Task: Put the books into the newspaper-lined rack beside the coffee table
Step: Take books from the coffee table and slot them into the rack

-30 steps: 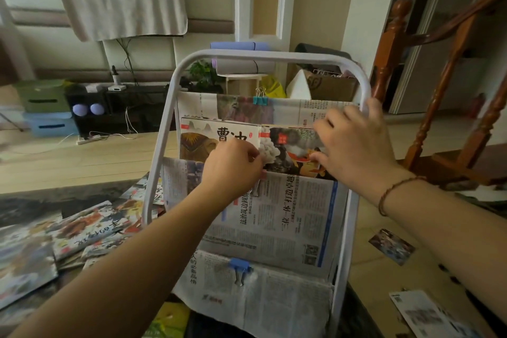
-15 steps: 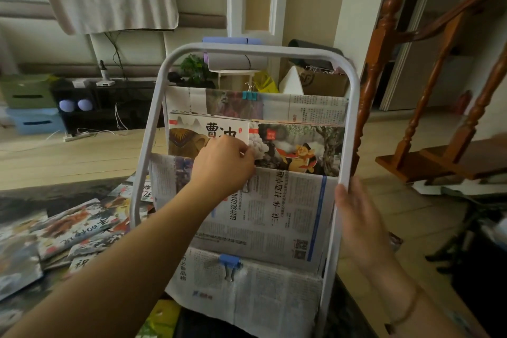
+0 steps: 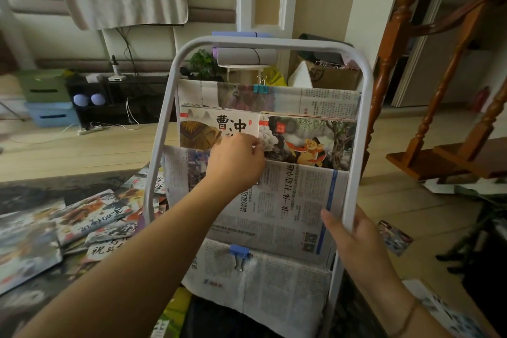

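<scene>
Left hand (image 3: 236, 164) pinches the white-covered book (image 3: 219, 126) in the rack's (image 3: 354, 145) upper newspaper pocket (image 3: 290, 200), beside another book (image 3: 310, 140). Right hand (image 3: 354, 236) grips the rack's right tube. More books (image 3: 90, 214) wait on the tabletop (image 3: 41, 186). Risk: pushing down hard could tear the clipped paper lining.

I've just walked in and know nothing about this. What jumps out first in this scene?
A tall white metal rack lined with clipped newspaper fills the middle, with two picture books standing side by side in its upper pocket. The left hand touches the left book while the right hand grips the rack's right rail. More books lie scattered on the dark table at left.
</scene>
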`<act>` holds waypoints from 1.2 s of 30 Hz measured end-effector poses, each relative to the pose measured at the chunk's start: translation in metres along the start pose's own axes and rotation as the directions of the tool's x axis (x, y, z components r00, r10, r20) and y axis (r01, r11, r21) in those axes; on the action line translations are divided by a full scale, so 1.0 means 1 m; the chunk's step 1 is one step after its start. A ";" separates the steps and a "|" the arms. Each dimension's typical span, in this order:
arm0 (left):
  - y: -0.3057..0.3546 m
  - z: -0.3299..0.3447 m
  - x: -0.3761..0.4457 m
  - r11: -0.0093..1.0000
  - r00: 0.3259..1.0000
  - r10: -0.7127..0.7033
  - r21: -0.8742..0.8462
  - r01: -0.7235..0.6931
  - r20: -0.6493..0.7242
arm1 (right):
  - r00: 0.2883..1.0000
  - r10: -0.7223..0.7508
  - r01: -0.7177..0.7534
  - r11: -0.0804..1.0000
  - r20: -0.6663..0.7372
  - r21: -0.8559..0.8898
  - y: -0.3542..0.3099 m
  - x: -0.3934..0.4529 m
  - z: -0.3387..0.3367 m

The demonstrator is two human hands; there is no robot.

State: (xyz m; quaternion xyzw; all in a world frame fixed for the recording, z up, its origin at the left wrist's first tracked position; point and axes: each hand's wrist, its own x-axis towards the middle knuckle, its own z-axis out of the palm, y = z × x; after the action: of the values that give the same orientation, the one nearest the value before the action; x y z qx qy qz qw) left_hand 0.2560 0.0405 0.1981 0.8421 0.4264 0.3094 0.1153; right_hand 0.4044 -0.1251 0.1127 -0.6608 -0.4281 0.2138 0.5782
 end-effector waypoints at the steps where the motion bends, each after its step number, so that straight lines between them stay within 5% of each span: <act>1: -0.001 -0.002 -0.002 1.000 1.000 0.001 -0.021 0.000 0.021 | 1.000 0.006 -0.007 1.000 -0.010 -0.018 0.002 -0.002 0.000; 4: -0.010 -0.012 -0.021 0.993 0.999 0.031 -0.109 -0.032 -0.018 | 0.972 -0.099 0.061 0.982 -0.215 -0.176 -0.003 -0.024 0.014; 6: -0.031 -0.021 -0.042 0.989 0.988 0.069 -0.119 -0.085 -0.137 | 0.865 -0.400 0.337 0.910 -0.301 -0.241 -0.010 -0.051 0.029; 8: -0.059 -0.031 -0.070 0.988 0.969 0.085 -0.105 -0.112 -0.233 | 0.758 -0.602 0.553 0.797 -0.252 -0.241 -0.012 -0.077 0.050; 10: -0.099 -0.038 -0.105 0.991 0.964 0.071 -0.087 -0.097 -0.256 | 0.753 -0.641 0.610 0.765 -0.150 -0.209 -0.001 -0.097 0.077; 12: -0.144 -0.039 -0.142 0.998 0.978 -0.009 -0.058 -0.003 -0.210 | 0.861 -0.509 0.505 0.854 0.002 -0.120 0.012 -0.109 0.101; 14: -0.192 -0.043 -0.182 0.984 0.983 -0.158 0.070 0.165 -0.090 | 0.966 -0.191 0.181 0.981 0.172 0.071 0.023 -0.122 0.137; 17: -0.247 -0.050 -0.242 0.862 0.893 -0.437 0.333 0.383 0.104 | 0.848 0.293 -0.419 0.881 0.442 0.220 0.033 -0.131 0.191; 19: -0.264 -0.049 -0.278 0.799 0.826 -0.527 0.445 0.404 0.197 | 0.736 0.430 -0.604 0.765 0.522 0.222 0.030 -0.134 0.221; 25: -0.267 -0.043 -0.326 0.764 0.819 -0.535 0.534 0.363 0.209 | 0.557 0.582 -0.788 0.595 0.592 0.158 0.018 -0.146 0.290; 36: -0.258 -0.040 -0.345 0.816 0.892 -0.427 0.487 0.311 0.146 | 0.493 0.636 -0.780 0.625 0.594 -0.023 0.010 -0.158 0.341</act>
State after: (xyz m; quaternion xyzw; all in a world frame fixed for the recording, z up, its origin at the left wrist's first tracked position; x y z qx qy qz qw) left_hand -0.0896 -0.0776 -0.0346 0.7775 0.6248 0.0653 0.0273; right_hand 0.0564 -0.0546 -0.0118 -0.6081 -0.2312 0.6655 0.3659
